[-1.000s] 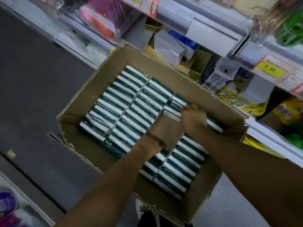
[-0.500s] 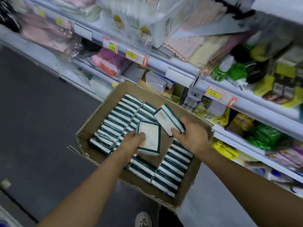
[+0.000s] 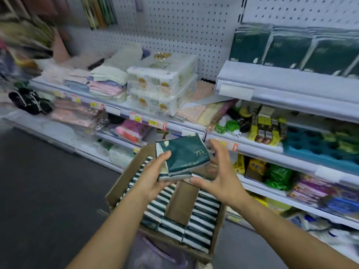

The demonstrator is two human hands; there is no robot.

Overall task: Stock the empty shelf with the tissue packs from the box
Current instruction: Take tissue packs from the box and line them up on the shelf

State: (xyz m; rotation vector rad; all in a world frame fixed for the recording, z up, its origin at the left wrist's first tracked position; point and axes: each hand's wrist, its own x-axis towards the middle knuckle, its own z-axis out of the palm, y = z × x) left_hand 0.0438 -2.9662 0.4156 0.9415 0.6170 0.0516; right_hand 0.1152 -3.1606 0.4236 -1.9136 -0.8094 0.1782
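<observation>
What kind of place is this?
Most likely a shop aisle: price tags on the shelf edges, pegboard behind, and packaged goods such as tissue bundles stacked for sale.

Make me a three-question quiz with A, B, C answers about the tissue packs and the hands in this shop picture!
1. Where is the cardboard box?
A) below the hands
B) on the top shelf
C) behind the pegboard

2. What colour is the face of the held tissue packs?
A) red
B) dark green
C) yellow

3. What is the left hand doing?
A) hanging empty
B) pointing at the floor
C) gripping the packs

Answers: 1 A, the box sits beneath both arms. 2 B, the wrapper facing us is dark green. 3 C, its thumb lies on the packs' face, while the right hand is spread beside them.
</observation>
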